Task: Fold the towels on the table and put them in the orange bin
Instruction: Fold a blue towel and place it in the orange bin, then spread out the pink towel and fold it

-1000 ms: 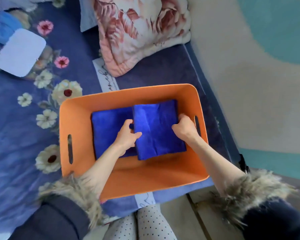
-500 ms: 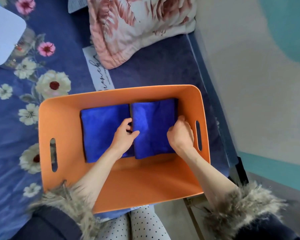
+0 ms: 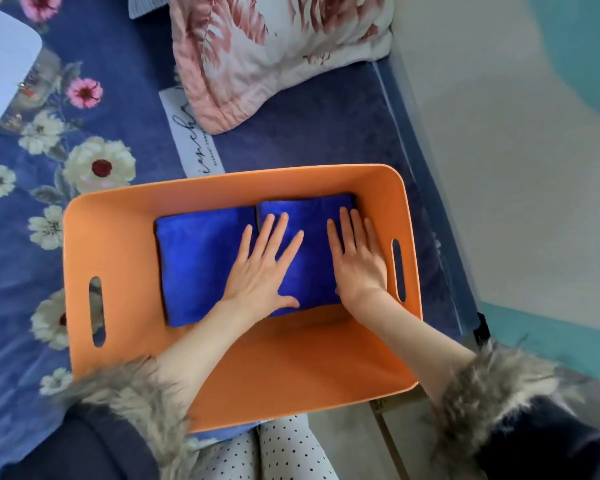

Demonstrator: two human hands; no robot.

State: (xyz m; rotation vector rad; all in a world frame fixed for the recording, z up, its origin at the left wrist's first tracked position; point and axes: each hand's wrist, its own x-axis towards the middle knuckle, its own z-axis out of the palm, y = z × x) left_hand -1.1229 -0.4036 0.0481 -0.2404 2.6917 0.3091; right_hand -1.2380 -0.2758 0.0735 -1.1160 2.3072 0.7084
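An orange bin (image 3: 125, 237) with slot handles stands on a blue floral cover. Two folded blue towels lie side by side on its floor. The left towel (image 3: 194, 265) lies uncovered apart from its right edge. Both my hands lie flat, fingers straight, on the right towel (image 3: 314, 251). My left hand (image 3: 264, 268) presses its left side and overlaps the seam between the towels. My right hand (image 3: 357, 258) presses its right side, close to the bin's right wall.
A pink-and-white floral pillow (image 3: 274, 53) lies behind the bin. A pale blue-white object (image 3: 0, 64) sits at the far left. A beige and teal floor (image 3: 516, 168) runs along the right, past the cover's edge. My dotted trouser legs (image 3: 274, 452) show below the bin.
Both hands have let go of the right towel and spread flat on top of it. That towel has settled level beside the left one in the bin.
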